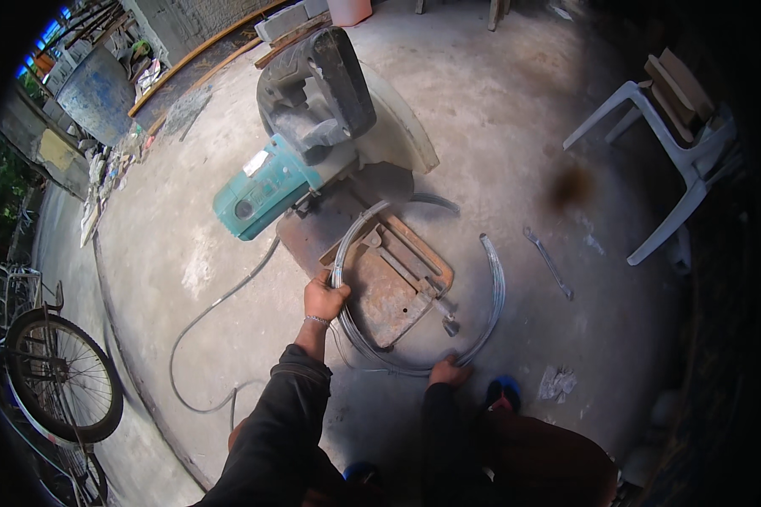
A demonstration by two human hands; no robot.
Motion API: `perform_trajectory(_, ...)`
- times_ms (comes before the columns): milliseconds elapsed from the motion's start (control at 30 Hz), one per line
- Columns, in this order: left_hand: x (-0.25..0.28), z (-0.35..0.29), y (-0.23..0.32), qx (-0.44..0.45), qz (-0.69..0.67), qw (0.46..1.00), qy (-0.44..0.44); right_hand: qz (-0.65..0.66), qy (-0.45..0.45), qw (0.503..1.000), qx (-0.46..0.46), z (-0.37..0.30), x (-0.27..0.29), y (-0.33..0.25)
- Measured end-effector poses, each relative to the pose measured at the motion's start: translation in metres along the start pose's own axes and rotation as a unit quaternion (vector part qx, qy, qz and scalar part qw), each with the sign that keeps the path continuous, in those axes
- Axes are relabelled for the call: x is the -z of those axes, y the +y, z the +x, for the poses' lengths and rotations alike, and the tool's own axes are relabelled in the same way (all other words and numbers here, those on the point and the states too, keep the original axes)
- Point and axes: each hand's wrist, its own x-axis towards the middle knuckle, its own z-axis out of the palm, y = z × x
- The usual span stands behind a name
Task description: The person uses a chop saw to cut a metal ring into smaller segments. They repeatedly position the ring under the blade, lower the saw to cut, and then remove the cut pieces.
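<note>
A curved bundle of grey metal wire (496,287) forms an open loop in front of me. My left hand (324,297) is closed around its left side, beside the rusty base plate (389,308) of a cut-off saw. My right hand (450,371) grips the bundle at its near right part, close to the floor. The saw (271,182) has a teal motor and a dark handle, and stands beyond my hands. On its base sits a rusty vise (406,262) with a screw. The bundle's upper left end reaches toward the saw's blade area, where the exact contact is hidden.
A wrench (550,264) lies on the concrete at the right. The saw's cord (196,325) winds along the floor at left. A white plastic chair (664,165) stands far right, a bicycle (59,372) at left, and a blue drum (97,95) at back left.
</note>
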Motion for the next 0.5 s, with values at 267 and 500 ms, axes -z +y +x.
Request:
perform_trajectory(267,-0.001,0.016,-0.002,0.004,-0.002,0.999,-0.037,0.012,-0.061,0.994,-0.093,-0.021,0.015,-0.015)
perform_trajectory(500,-0.005,0.024,-0.005,0.000,-0.017,0.998,-0.064,0.009,-0.021,0.999,-0.043,-0.025,0.004,0.021)
